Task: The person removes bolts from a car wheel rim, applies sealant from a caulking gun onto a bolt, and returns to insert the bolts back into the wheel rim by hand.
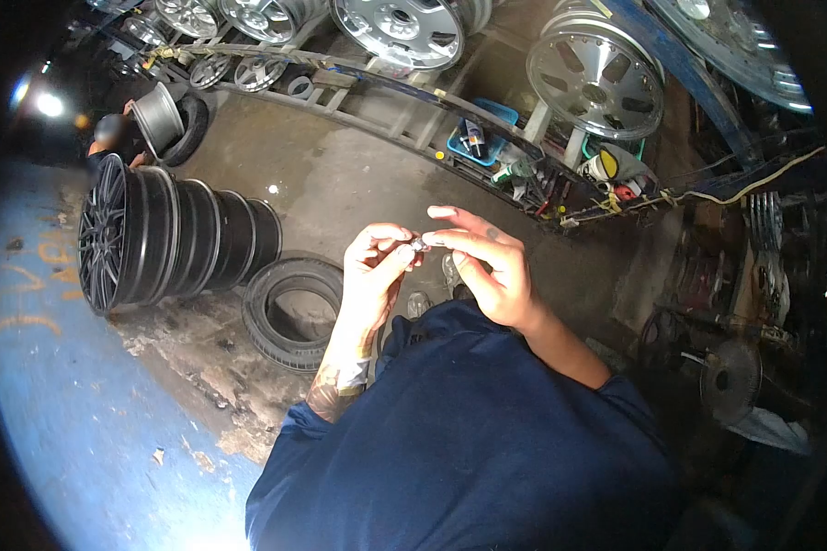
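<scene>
My left hand (373,262) is closed in a pinch, holding a small shiny metal piece (419,245) between thumb and fingers. The piece is too small to name for certain. From the other side, my right hand (494,262) reaches in with its fingers stretched out and apart. One of its fingertips is at the metal piece, perhaps touching it. Both hands are in front of my chest, above the floor near my shoes (419,304).
A row of dark wheel rims (188,234) lies at left beside a loose tyre (294,312). Another person (110,138) is farther back by a silver rim (157,119). Ahead, a rack (377,78) bears alloy wheels (595,83) and a blue basket (483,133). A fan (730,381) stands right.
</scene>
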A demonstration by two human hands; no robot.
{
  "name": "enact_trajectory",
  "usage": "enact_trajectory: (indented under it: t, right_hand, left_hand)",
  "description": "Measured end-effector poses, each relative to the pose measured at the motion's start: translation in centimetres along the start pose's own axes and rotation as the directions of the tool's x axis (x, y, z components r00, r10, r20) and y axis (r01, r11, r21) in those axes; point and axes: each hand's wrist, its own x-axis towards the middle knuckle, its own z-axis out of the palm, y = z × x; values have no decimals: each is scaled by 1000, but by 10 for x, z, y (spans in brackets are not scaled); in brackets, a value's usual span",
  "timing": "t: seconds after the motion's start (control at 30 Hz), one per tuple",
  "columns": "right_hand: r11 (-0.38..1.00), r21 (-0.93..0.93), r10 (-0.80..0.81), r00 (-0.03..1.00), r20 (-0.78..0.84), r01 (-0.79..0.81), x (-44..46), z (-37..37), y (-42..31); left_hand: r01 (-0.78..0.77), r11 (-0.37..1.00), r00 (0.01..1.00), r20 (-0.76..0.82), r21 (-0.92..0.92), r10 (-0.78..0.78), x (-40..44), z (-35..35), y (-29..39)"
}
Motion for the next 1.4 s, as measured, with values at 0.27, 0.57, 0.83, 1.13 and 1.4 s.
enact_trajectory:
  t: [0.27, 0.57, 0.83, 1.13, 1.4]
  right_hand:
    - [888, 422, 172, 983, 61, -182, -13, -1, 11]
    - [665, 678, 294, 944, 146, -312, -17, -1, 12]
    - [671, 672, 277, 947, 163, -312, -30, 6, 16]
    - [693, 659, 229, 956, 181, -291, -39, 10, 16]
    - [800, 563, 166, 979, 120, -205, -39, 13, 12]
  left_hand:
    - [28, 999, 1000, -13, -41, -28, 1, -1, -4]
    - [105, 965, 994, 58, -240, -94, -4, -6, -9]
    - [144, 968, 985, 121, -205, -121, -12, -9, -9]
    - [186, 974, 980, 102, -128, -173, -22, -17, -11]
    - [169, 983, 985, -24, -78, -171, -28, -12, -12]
